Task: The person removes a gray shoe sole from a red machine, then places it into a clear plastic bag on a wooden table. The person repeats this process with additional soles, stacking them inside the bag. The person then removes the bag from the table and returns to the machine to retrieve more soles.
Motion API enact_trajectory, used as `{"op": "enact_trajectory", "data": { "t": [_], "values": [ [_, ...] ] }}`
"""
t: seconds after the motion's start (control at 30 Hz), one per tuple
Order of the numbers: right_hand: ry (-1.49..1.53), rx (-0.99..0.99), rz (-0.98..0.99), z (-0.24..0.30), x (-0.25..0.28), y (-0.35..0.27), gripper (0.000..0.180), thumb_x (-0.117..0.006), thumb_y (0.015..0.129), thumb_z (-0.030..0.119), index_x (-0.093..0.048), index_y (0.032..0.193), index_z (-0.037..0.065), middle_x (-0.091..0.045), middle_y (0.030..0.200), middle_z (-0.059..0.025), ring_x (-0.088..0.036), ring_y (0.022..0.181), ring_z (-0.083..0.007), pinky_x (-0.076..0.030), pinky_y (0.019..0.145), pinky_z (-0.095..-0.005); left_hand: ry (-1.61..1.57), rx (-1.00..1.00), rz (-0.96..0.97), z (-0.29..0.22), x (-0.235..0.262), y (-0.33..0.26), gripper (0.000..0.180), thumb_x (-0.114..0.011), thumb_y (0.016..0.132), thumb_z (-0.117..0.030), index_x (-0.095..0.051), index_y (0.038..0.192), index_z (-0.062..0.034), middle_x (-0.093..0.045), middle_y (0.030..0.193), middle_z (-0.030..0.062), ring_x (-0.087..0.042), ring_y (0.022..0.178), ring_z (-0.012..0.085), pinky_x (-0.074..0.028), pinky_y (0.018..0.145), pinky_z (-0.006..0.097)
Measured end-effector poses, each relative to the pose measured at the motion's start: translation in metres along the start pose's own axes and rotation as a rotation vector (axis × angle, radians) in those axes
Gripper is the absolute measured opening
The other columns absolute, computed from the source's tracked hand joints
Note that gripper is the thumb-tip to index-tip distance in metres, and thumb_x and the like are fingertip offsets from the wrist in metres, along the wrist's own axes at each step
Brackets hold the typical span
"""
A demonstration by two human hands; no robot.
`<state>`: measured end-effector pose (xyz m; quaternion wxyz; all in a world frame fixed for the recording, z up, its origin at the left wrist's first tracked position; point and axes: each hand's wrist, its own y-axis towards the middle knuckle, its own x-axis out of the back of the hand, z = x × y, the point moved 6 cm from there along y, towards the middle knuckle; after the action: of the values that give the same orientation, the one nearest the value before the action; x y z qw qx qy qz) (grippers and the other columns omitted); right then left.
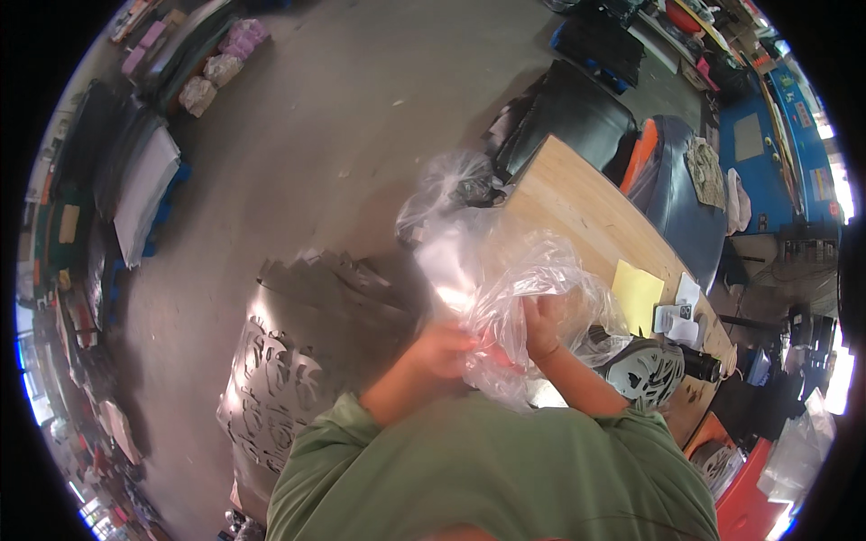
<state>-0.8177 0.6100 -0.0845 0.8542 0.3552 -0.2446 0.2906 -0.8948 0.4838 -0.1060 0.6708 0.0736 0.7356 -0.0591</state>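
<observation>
A clear, crumpled plastic bag [564, 270] spreads in front of my body, over the near left edge of the wooden table. My left hand [442, 350] is closed on the bag's left side. My right hand [543, 326] is partly wrapped by the film and grips it with bent fingers. Something reddish [498, 350] shows through the plastic between my hands; its kind cannot be made out. Just right of my right forearm lies a pale piece with black cut-out patterns [642, 374].
The wooden table [577, 194] carries a yellow paper [638, 296] and white slips [687, 293]. Dark sheets with cut-out shapes [289, 361] are stacked at my left. Black wrapped bundles [568, 117] stand beyond the table. White stacked sheets [147, 198] sit far left, a blue cabinet [767, 135] far right.
</observation>
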Motion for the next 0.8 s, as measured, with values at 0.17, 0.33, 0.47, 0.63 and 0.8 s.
{"op": "enact_trajectory", "data": {
  "t": [0.17, 0.33, 0.47, 0.63, 0.8],
  "values": [
    [-0.242, 0.285, 0.106, 0.015, 0.015, 0.024, 0.021, -0.063, 0.075, 0.005, -0.063, 0.096, 0.008, -0.062, 0.119, -0.0143, -0.056, 0.107, -0.0353, -0.040, 0.094, -0.0490, 0.379, -0.088, 0.026, -0.024, 0.004, -0.013, 0.049, -0.065, 0.088, -0.012, -0.050, 0.132, 0.0050, -0.064, 0.114, 0.0243, -0.061, 0.109, 0.0452, -0.049, 0.092, 0.057],
    [-0.383, 0.048, 0.164, 0.003, 0.025, 0.032, 0.024, -0.068, 0.067, 0.008, -0.062, 0.090, 0.011, -0.060, 0.125, -0.0122, -0.055, 0.113, -0.0350, -0.041, 0.093, -0.0477, 0.707, -0.364, -0.828, -0.094, 0.046, -0.037, 0.046, -0.069, 0.081, -0.001, -0.054, 0.125, -0.0005, -0.061, 0.115, 0.0124, -0.061, 0.097, 0.0207, -0.053, 0.081, 0.034],
    [-0.541, -0.014, 0.086, 0.013, 0.027, 0.030, 0.025, -0.069, 0.068, 0.012, -0.064, 0.092, 0.014, -0.058, 0.129, -0.0109, -0.053, 0.119, -0.0332, -0.038, 0.096, -0.0506, 1.960, -0.766, -1.319, -0.105, -0.039, -0.044, 0.057, -0.080, 0.075, -0.015, -0.054, 0.124, -0.0001, -0.058, 0.118, 0.0177, -0.057, 0.107, 0.0303, -0.047, 0.089, 0.041],
    [-0.571, -0.149, 0.164, 0.017, 0.017, 0.018, 0.019, -0.069, 0.074, 0.019, -0.066, 0.093, 0.016, -0.056, 0.133, -0.0111, -0.051, 0.123, -0.0320, -0.033, 0.100, -0.0540, 2.445, -0.561, -0.950, -0.017, -0.091, -0.003, 0.051, -0.074, 0.077, -0.018, -0.057, 0.122, -0.0019, -0.060, 0.119, 0.0177, -0.056, 0.110, 0.0379, -0.048, 0.089, 0.044],
    [-0.370, -0.126, 0.459, 0.012, 0.009, -0.004, 0.042, -0.069, 0.077, 0.023, -0.063, 0.118, 0.020, -0.050, 0.139, -0.0154, -0.050, 0.124, -0.0369, -0.037, 0.101, -0.0522, 2.209, -0.051, -1.208, -0.051, -0.036, -0.021, 0.032, -0.059, 0.083, -0.008, -0.067, 0.114, -0.0118, -0.069, 0.100, 0.0174, -0.067, 0.090, 0.0381, -0.053, 0.080, 0.044]
  ]
}}
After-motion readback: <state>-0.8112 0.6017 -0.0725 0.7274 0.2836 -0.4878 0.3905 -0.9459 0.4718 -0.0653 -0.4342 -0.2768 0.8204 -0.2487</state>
